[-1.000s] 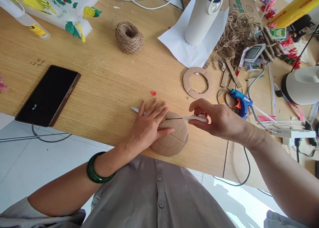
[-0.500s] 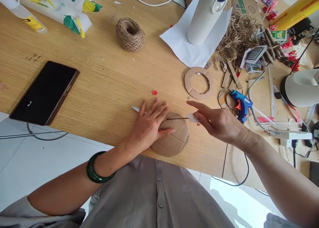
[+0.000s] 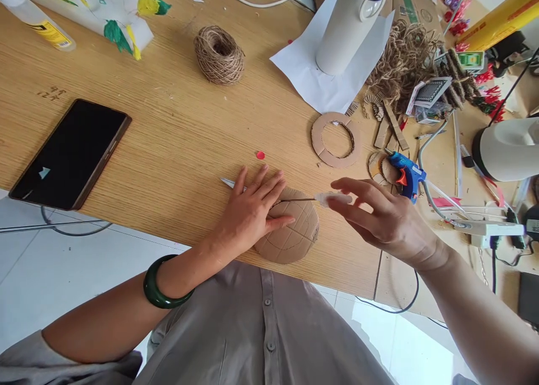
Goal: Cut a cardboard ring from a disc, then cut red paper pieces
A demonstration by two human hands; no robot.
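Crosswise over the far part of the cardboard disc [image 3: 290,242], nearly level from left to right: a thin dark rod [image 3: 298,200], with its left end at the left hand [image 3: 248,212] and its right end at a small white piece [image 3: 322,198]. Set near the edge of the table [image 3: 168,132], close to the grey shirt [image 3: 244,329]: the disc, lying flat, marked with crossing lines and a curve, its left side partly hidden. Pressed down on it: the left hand, palm down, fingers spread and pointing far and right, thumb out to the right. Poking out left of those fingers, aimed left and slightly far: a pointed metal tip [image 3: 228,182].

Reaching in from the right, touching the white piece with curled fingers: the right hand [image 3: 389,216]. Impossible to tell a firm pinch from a light touch.

Just beyond the left fingertips, a red dot [image 3: 260,155]. Farther right, a cardboard ring [image 3: 318,141], then a blue glue gun [image 3: 416,174] beyond the right hand. Far off, a ball of twine [image 3: 219,59] and a white bottle [image 3: 340,37] on paper [image 3: 295,65]. At left, well apart, a phone [image 3: 69,152], slanting far and right.
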